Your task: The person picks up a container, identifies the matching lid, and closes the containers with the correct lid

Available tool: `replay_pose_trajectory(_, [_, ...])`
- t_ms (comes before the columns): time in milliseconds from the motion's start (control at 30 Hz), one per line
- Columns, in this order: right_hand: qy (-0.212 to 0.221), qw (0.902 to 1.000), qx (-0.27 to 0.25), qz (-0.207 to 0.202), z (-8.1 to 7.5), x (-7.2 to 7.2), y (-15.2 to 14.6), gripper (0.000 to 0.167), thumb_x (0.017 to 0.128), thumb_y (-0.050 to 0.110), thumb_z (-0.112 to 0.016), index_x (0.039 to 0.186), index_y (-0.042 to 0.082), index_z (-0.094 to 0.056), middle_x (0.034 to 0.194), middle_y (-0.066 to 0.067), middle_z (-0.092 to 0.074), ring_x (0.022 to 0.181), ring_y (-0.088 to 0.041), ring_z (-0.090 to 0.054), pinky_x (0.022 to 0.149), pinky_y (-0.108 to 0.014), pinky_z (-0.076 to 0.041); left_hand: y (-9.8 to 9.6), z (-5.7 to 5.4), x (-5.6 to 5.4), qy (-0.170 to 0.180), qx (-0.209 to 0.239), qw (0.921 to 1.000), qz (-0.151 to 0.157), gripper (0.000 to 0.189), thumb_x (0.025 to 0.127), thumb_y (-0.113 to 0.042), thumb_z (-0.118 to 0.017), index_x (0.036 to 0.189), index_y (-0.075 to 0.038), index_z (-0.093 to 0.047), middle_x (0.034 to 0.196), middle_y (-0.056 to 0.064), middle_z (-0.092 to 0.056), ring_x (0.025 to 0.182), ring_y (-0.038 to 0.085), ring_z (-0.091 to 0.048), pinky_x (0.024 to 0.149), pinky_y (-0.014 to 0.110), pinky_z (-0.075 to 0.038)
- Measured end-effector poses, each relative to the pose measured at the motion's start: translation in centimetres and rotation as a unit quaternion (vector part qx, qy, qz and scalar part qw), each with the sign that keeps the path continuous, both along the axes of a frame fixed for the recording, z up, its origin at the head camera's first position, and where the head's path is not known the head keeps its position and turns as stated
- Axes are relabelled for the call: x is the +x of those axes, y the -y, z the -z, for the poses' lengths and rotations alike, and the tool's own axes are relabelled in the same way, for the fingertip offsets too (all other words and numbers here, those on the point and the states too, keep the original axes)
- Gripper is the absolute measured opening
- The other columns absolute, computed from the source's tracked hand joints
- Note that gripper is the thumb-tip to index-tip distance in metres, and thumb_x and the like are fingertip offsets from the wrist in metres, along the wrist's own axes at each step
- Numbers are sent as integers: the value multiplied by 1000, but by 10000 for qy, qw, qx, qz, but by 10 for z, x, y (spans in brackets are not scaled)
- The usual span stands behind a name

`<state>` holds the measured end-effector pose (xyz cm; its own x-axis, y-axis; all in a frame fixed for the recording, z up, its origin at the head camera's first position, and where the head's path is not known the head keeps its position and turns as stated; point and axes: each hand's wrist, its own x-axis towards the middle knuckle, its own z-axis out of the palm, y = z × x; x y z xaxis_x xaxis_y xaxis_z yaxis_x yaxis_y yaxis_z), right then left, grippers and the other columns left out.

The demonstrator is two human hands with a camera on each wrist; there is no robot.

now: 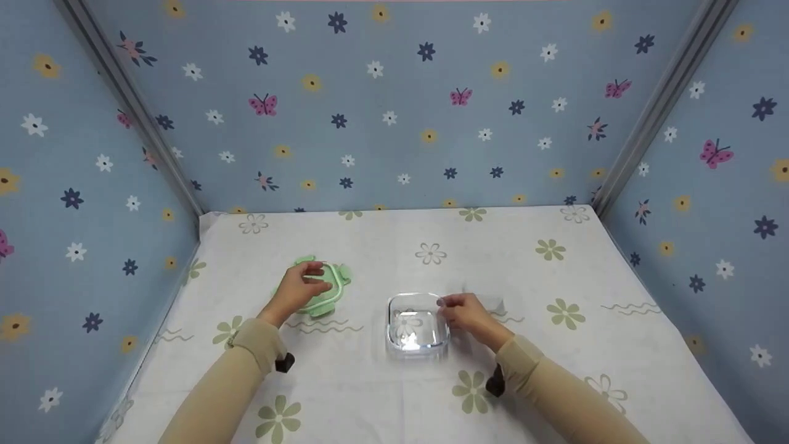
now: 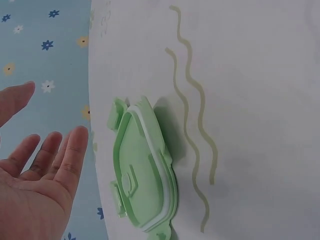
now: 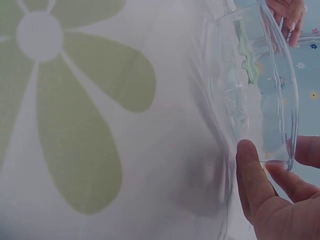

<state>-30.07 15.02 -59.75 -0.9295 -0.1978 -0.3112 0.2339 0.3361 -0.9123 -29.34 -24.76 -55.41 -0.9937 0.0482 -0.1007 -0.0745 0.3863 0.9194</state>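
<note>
A clear square glass food container (image 1: pixel 418 351) sits on the cloth near the middle of the head view. My right hand (image 1: pixel 465 313) grips its right side; in the right wrist view the thumb and fingers of that hand (image 3: pixel 285 212) bracket the glass wall (image 3: pixel 275 115) near the rim. To the left lies a light green lid (image 1: pixel 322 308) with a pale sealing ring and side clips. My left hand (image 1: pixel 299 290) hovers over this lid, fingers apart and loosely bent. Seen from the left wrist, that hand (image 2: pixel 42 185) holds nothing, beside the lid (image 2: pixel 142 170).
A white cloth with green flowers and wavy lines covers the table (image 1: pixel 382 394). Blue floral panels (image 1: pixel 394 105) stand behind and at both sides, with grey posts (image 1: pixel 132 105) at the back corners.
</note>
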Motion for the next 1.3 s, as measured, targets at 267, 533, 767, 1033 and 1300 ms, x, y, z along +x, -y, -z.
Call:
replay_pose_trajectory(267, [39,9999,136,-20,-2,0,1,32,100,4,-66,130,-7,-70,118,-17,-75,96,-21,-71,86,-35,-64,21,0,5,-161,-307,9994,-25,60,102,-13,-74,154,4,-49,151,31,-55,135,44,-62,111,47,-57])
replay_pose_trajectory(533, [-2,9999,126,-15,-2,0,1,31,99,4,-67,128,-7,-71,113,-14,-75,91,-19,-70,81,-33,-64,33,5,4,-165,-466,9988,-70,61,101,-13,-76,154,4,-50,153,31,-54,137,44,-61,111,47,-56])
replay_pose_trajectory(767, [17,10000,98,4,-1,0,0,33,99,4,-67,129,-7,-71,118,-16,-75,92,-20,-71,82,-31,-63,42,12,4,-249,-589,9979,-76,66,99,-15,-79,155,2,-49,155,30,-54,139,46,-59,114,52,-54])
replay_pose_trajectory(1033, [39,9999,141,39,-1,-1,1,34,98,4,-68,130,-6,-71,119,-17,-75,94,-22,-72,83,-32,-63,55,19,4,-200,-605,9975,-299,70,100,-18,-80,158,2,-46,157,30,-51,143,46,-55,119,57,-49])
replay_pose_trajectory(1300, [44,9999,147,76,1,-1,0,34,97,3,-68,130,-5,-71,118,-16,-75,95,-22,-72,84,-32,-63,66,28,2,148,-617,9964,-562,79,99,-26,-82,162,0,-42,163,26,-47,148,44,-49,120,57,-48])
